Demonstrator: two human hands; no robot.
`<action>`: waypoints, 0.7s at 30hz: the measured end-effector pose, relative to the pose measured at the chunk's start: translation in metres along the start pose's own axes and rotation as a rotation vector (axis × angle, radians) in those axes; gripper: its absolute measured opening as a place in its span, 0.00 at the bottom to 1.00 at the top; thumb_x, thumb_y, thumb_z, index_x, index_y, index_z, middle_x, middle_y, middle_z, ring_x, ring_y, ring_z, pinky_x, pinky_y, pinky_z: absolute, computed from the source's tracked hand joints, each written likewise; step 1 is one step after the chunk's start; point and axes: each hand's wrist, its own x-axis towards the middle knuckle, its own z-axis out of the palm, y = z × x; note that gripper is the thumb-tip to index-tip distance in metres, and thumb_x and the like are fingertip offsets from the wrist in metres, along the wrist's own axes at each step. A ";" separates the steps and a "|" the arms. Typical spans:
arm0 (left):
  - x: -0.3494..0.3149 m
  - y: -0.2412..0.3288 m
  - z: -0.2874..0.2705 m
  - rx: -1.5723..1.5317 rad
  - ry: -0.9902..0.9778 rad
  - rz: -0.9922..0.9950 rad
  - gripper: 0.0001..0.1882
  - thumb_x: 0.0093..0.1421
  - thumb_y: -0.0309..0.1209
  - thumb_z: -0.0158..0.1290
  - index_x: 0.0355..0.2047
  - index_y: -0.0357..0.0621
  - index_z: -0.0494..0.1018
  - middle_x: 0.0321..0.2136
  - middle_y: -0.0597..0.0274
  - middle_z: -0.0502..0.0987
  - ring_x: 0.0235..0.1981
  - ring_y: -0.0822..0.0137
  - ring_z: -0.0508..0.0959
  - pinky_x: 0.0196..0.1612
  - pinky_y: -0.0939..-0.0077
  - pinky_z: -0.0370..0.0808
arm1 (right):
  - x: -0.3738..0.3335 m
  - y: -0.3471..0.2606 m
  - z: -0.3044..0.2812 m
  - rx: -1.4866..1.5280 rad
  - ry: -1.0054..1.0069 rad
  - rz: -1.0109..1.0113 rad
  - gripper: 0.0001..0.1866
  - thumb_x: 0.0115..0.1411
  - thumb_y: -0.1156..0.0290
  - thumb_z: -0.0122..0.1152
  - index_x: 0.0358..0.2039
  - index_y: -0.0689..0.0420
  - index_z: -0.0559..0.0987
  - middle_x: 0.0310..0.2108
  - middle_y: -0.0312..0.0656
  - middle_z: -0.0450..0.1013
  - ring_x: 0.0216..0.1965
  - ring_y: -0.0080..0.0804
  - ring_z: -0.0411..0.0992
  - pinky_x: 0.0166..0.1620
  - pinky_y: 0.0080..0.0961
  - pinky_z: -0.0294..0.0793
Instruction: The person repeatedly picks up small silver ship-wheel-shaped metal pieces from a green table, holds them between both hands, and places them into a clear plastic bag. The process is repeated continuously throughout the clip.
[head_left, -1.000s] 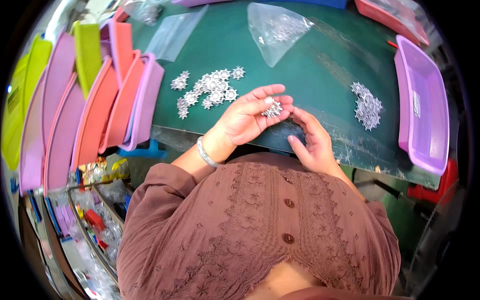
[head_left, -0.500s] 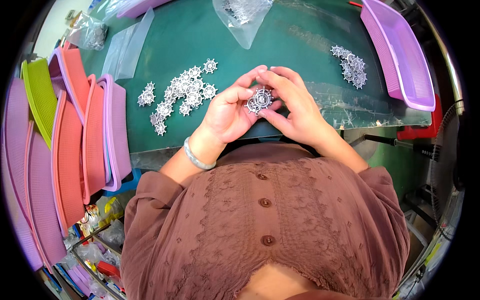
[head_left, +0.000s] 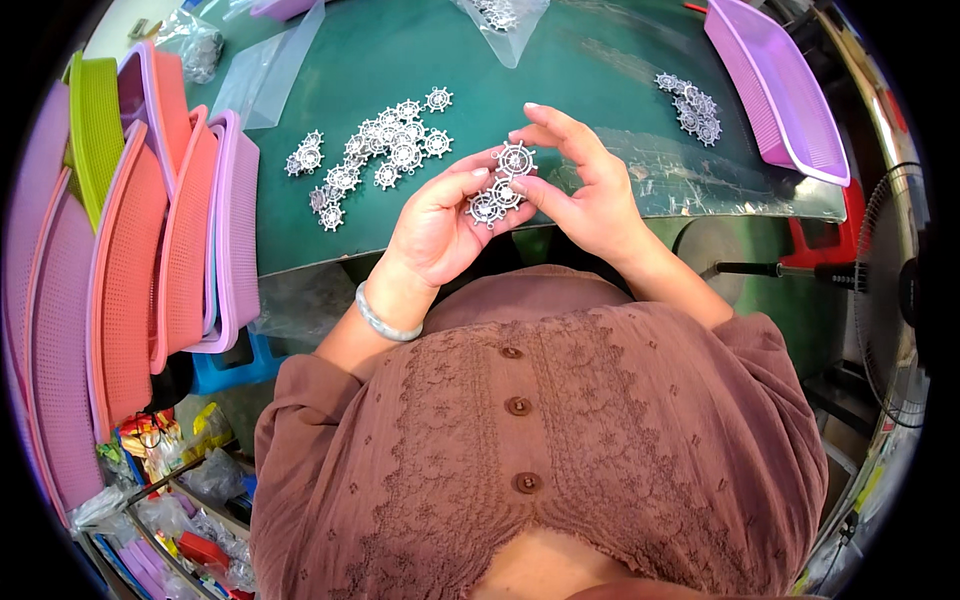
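My left hand (head_left: 432, 228), with a pale bangle (head_left: 385, 318) at its wrist, holds several silver ship-wheel charms (head_left: 487, 208) in its fingers and palm. They lie partly over one another, one of them standing higher near the fingertips. My right hand (head_left: 598, 208) is beside them, its thumb touching the charms and its other fingers stretched out and apart. On the green table to the left lies a loose pile of the same charms (head_left: 405, 154), with a small cluster (head_left: 310, 150) further left. Another cluster (head_left: 696, 112) lies at the right.
A purple basket (head_left: 775, 95) stands at the table's right end. Stacked pink, purple and green baskets (head_left: 125, 290) crowd the left side. Clear plastic bags (head_left: 270, 75) lie at the far left, and a bag of charms (head_left: 505, 30) is at the far middle. A fan (head_left: 885, 290) stands at the right.
My right hand's fingers have lifted and spread away from the left hand. The charms, bunched together before, now lie spread out in the left hand. The whole view has shifted slightly.
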 end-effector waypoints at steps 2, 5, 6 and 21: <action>-0.005 -0.004 0.000 0.021 0.059 0.007 0.15 0.60 0.28 0.44 0.47 0.36 0.64 0.41 0.55 0.72 0.41 0.64 0.75 0.42 0.66 0.76 | -0.004 -0.004 0.002 -0.001 0.027 0.019 0.32 0.43 0.75 0.66 0.51 0.54 0.67 0.38 0.39 0.73 0.40 0.30 0.69 0.40 0.27 0.70; -0.008 -0.009 0.001 0.080 0.061 0.024 0.12 0.60 0.28 0.46 0.44 0.38 0.67 0.38 0.59 0.74 0.36 0.68 0.76 0.38 0.71 0.77 | -0.010 -0.006 0.007 -0.009 0.067 -0.007 0.32 0.43 0.77 0.67 0.51 0.56 0.68 0.36 0.40 0.73 0.39 0.30 0.70 0.41 0.25 0.70; -0.007 -0.011 0.003 0.091 0.091 0.052 0.10 0.60 0.29 0.47 0.41 0.39 0.69 0.34 0.61 0.75 0.32 0.71 0.76 0.33 0.75 0.78 | -0.010 -0.006 0.008 -0.009 0.072 -0.019 0.32 0.43 0.77 0.67 0.51 0.56 0.68 0.35 0.41 0.73 0.38 0.30 0.71 0.41 0.25 0.70; -0.019 0.015 -0.011 0.296 0.180 0.130 0.07 0.58 0.30 0.50 0.33 0.39 0.72 0.25 0.62 0.75 0.22 0.73 0.74 0.22 0.85 0.70 | 0.002 -0.019 0.025 0.593 -0.065 0.465 0.21 0.55 0.79 0.53 0.50 0.64 0.65 0.32 0.37 0.71 0.33 0.20 0.68 0.40 0.17 0.69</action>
